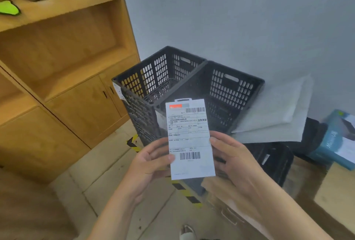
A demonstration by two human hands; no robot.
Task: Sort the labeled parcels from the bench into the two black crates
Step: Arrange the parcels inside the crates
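The left hand [151, 160] and right hand [230, 155] each pinch one long edge of a flat labeled parcel [190, 138], thumbs on its face and fingers curled behind. It is held in the air in front of the crates. Its long axis runs away from the person, label side up toward the camera, and the end with the hang tab points at the crates. Striped tape [184, 189] crosses the floor beneath. Beyond stand the left black crate [141, 62] and the right black crate [236, 71], touching side by side against the wall. White padded mailers [278, 113] lie just right of them.
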